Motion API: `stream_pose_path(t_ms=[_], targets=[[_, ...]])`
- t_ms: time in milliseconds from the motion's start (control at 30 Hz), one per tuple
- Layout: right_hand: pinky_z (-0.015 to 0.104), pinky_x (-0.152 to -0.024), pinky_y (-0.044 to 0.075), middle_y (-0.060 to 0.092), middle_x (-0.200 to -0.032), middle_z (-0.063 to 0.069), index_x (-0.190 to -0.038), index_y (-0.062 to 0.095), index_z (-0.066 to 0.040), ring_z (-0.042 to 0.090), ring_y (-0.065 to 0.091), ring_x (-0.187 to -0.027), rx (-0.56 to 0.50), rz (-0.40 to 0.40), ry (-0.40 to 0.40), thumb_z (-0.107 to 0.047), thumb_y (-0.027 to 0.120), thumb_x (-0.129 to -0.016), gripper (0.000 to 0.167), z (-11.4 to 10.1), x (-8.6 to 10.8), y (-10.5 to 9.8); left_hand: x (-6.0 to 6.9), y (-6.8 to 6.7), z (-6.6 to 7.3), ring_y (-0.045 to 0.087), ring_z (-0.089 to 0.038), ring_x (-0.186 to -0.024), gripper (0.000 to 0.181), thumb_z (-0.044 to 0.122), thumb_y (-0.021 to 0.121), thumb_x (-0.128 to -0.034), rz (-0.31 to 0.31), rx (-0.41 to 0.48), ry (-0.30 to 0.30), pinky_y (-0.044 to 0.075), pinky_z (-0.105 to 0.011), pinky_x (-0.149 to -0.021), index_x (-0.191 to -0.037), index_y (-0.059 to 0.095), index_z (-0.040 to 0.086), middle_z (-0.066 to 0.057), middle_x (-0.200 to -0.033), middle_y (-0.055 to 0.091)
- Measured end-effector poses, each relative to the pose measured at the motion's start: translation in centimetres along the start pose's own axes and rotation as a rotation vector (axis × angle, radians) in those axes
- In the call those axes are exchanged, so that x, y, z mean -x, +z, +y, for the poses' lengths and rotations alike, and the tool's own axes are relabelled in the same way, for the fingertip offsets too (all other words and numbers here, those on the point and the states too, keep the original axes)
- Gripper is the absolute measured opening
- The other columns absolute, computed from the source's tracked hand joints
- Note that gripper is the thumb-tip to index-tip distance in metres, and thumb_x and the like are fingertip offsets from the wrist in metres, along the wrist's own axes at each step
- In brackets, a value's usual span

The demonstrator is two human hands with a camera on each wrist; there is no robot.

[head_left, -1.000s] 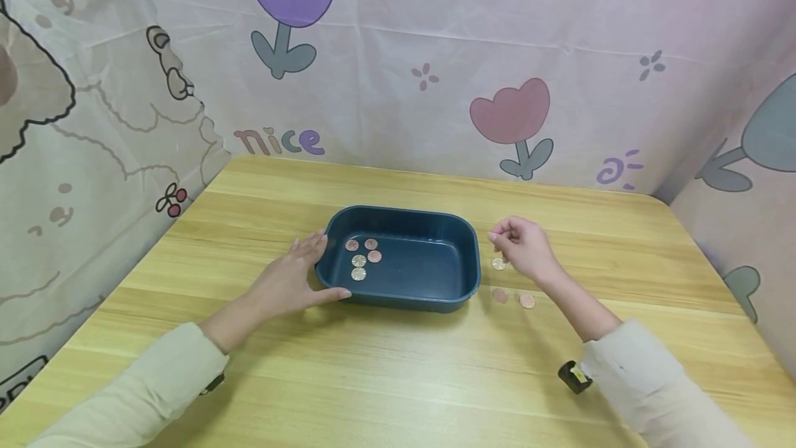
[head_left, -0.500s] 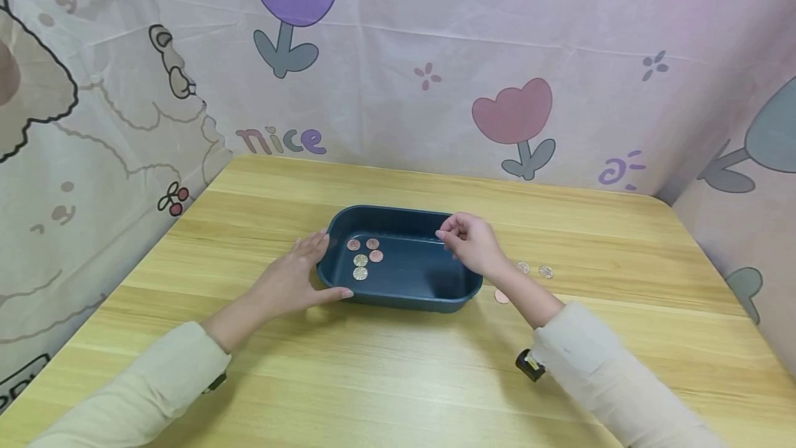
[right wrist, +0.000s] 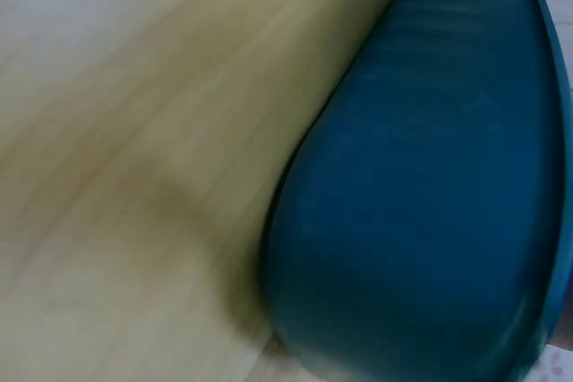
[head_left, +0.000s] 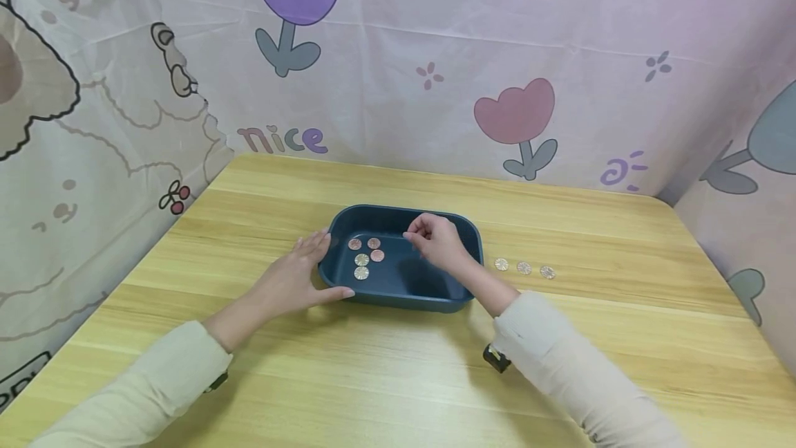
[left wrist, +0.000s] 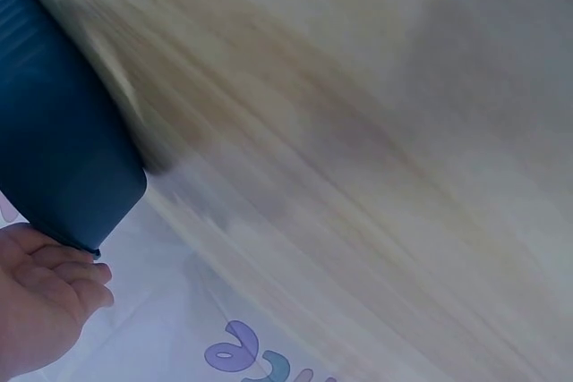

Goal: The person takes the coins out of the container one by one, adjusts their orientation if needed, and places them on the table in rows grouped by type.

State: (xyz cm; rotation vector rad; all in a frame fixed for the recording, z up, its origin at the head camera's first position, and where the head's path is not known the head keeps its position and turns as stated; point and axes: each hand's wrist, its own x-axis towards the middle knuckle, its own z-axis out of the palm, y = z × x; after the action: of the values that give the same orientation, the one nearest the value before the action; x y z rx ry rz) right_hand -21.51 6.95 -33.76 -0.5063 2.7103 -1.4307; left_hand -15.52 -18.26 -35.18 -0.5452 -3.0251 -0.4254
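Observation:
A dark blue plastic tray point(head_left: 398, 303) stands on the table, with several coins lying flat at its left end, among them a gold-coloured coin point(head_left: 361, 273) and a copper coin point(head_left: 377, 255). My left hand point(head_left: 292, 272) rests against the tray's left end, fingers along the side and thumb on the near rim. Over the tray's middle, my right hand point(head_left: 438, 244) pinches a coin between thumb and forefinger; the fingertips mostly hide it. The tray point(right wrist: 421, 167) fills much of the right wrist view, and my left hand point(left wrist: 45, 297) touches its rim in the left wrist view.
Right of the tray, a row of three pale coins shows on the wooden table point(head_left: 398, 379): a near coin point(head_left: 501, 264), a middle coin point(head_left: 524, 268) and a far coin point(head_left: 547, 272). A patterned cloth point(head_left: 398, 109) hangs behind the table.
My right hand has moved left from beside the coins on the table to above the tray. Its forearm now hides the copper coins right of the tray. The left hand stays put.

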Motion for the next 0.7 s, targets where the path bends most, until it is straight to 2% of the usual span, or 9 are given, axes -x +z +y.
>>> stream_pose_path(t_ms=[167, 433, 700], targets=[[0.02, -0.047, 0.043, 0.058, -0.065, 0.01, -0.087, 0.061, 0.001, 0.008, 0.048, -0.048, -0.028, -0.014, -0.012, -0.011, 0.06, -0.09, 0.012, -0.5, -0.9, 1.2, 0.0, 0.0, 0.0, 0.027, -0.041, -0.137, 0.103, 0.065, 0.064, -0.0719, -0.001, 0.002, -0.009, 0.027, -0.053, -0.111, -0.141, 0.032, -0.004, -0.021, -0.15, 0.027], [0.019, -0.049, 0.045, 0.061, -0.074, 0.024, -0.088, 0.062, 0.001, 0.01, 0.049, -0.047, -0.058, -0.054, 0.007, -0.01, 0.061, -0.089, 0.012, -0.8, -2.4, 2.7, 0.0, 0.1, 0.0, 0.027, -0.042, -0.137, 0.103, 0.064, 0.064, -0.0724, 0.001, 0.003, -0.009, 0.027, -0.053, -0.111, -0.141, 0.032, -0.005, -0.022, -0.15, 0.027], [0.018, -0.049, 0.045, 0.06, -0.069, 0.008, -0.09, 0.062, 0.001, 0.009, 0.049, -0.051, -0.027, -0.126, 0.056, -0.007, 0.063, -0.087, 0.009, -0.2, -3.2, 4.4, 0.0, 0.1, -0.1, 0.027, -0.041, -0.137, 0.102, 0.064, 0.064, -0.0727, 0.0, 0.0, -0.008, 0.027, -0.052, -0.112, -0.141, 0.032, -0.005, -0.021, -0.15, 0.027]])
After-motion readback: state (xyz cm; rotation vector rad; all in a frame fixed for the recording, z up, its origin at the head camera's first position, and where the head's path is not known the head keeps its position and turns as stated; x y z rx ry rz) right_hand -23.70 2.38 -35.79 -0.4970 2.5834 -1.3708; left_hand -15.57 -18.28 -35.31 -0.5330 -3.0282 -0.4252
